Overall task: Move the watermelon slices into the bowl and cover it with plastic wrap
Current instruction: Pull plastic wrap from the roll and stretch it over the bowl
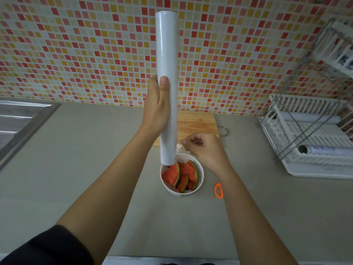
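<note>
Already the watermelon slices [179, 176] sit in the white bowl [191, 192], mid-surface [86, 169], so I'm on the covering step. My left hand [157, 109] grips the plastic wrap roll [166, 54] upright above it, and my right hand [202, 148] pinches the loose film edge [178, 148]. Next, I'd draw film across the rim.

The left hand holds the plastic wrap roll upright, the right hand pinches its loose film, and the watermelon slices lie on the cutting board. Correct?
Wrong: the head view shows the watermelon slices in the white bowl, not on the cutting board. The left hand does hold the plastic wrap roll upright; the right hand pinches its film.
</note>
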The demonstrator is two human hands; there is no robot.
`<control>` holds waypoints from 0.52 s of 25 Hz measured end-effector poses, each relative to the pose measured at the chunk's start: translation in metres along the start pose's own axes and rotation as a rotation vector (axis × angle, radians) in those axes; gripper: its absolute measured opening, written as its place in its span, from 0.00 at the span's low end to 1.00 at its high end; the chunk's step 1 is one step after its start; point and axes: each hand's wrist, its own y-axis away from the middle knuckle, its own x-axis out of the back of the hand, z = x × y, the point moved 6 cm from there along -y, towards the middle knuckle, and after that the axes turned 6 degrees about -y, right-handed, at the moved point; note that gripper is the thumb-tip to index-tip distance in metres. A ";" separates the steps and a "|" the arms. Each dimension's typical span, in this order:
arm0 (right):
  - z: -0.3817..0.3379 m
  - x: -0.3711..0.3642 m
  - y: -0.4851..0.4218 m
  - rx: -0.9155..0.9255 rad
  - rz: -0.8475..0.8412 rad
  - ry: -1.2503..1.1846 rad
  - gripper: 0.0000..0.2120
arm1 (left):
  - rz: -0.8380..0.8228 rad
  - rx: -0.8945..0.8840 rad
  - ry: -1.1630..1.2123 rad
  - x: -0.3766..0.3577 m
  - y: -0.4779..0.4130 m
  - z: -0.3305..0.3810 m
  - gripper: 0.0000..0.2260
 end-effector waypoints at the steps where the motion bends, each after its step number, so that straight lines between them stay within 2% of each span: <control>1: 0.001 0.002 -0.002 0.009 -0.003 0.019 0.04 | 0.000 0.003 -0.004 0.000 -0.002 0.000 0.17; 5: 0.003 -0.007 0.005 -0.002 -0.043 0.016 0.12 | 0.011 -0.006 -0.029 -0.002 -0.008 0.002 0.17; 10: 0.009 -0.009 0.003 0.026 -0.003 0.040 0.04 | 0.006 -0.028 -0.057 -0.002 -0.015 0.006 0.13; 13: 0.013 -0.007 -0.001 0.000 -0.065 0.048 0.06 | 0.013 0.002 -0.057 -0.002 -0.016 0.001 0.18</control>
